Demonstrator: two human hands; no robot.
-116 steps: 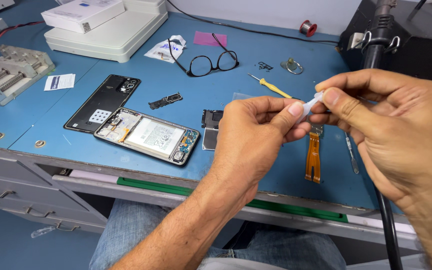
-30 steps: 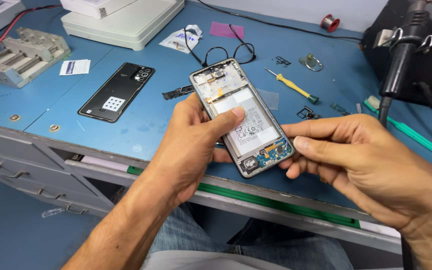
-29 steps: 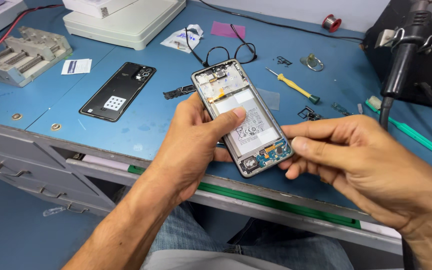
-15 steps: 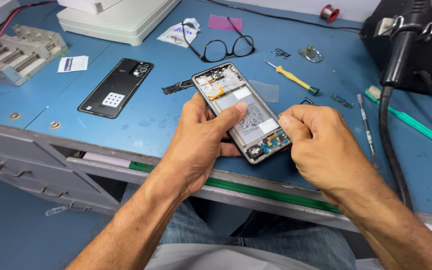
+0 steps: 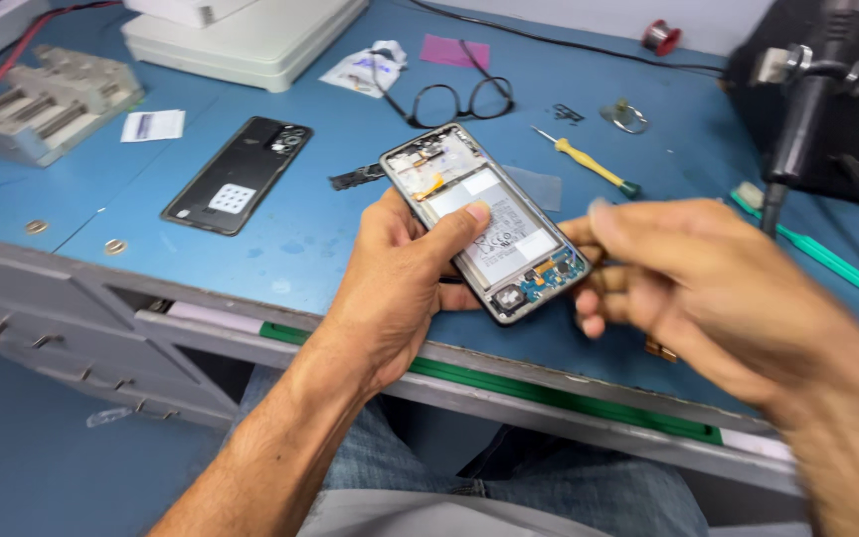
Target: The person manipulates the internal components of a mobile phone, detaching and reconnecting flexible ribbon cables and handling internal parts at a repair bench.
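table: i see a blue flat worktop table (image 5: 330, 249) with a grey front edge, carrying everything.
right hand (image 5: 688, 283): blurred, fingers curled beside the phone's lower end; i cannot tell if it grips anything.
left hand (image 5: 405, 273): wrapped around the opened grey smartphone with its white battery exposed (image 5: 484, 224), thumb on the battery, held tilted above the table's near edge.
back cover: black glossy phone back cover (image 5: 238, 174) lying flat, well left.
screwdriver: yellow-handled small screwdriver (image 5: 589, 164) beyond the phone.

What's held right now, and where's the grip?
The left hand holds the opened phone by its long edges near mid-body, thumb across the battery. The right hand is motion-blurred at the phone's lower end; its grip cannot be told.
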